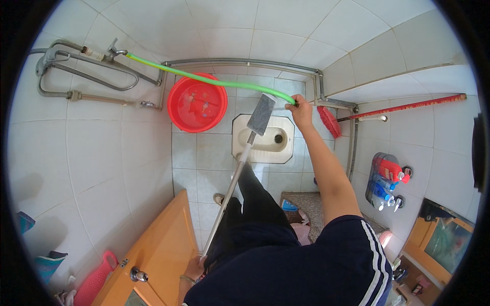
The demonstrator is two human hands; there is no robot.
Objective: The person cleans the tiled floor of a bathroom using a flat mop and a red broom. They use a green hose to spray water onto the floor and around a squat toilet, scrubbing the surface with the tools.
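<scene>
My right hand (300, 111) grips the free end of a green hose (237, 85), which runs from a wall tap (115, 51) at the upper left. Water appears to leave the hose end beside a flat mop head (262, 114) with a grey pad. That head is raised over a squat toilet (268, 153). Near the bottom, my left hand (195, 267) is closed around the lower end of the mop's metal pole (226, 202), which slants up across the floor.
A red basin (174, 103) holding water stands left of the toilet. A red broom (329, 121) leans at the right wall. Bottles (388, 170) fill a wall rack. An orange wooden door (164, 244) is at the lower left, a granite ledge (312, 206) at the lower right.
</scene>
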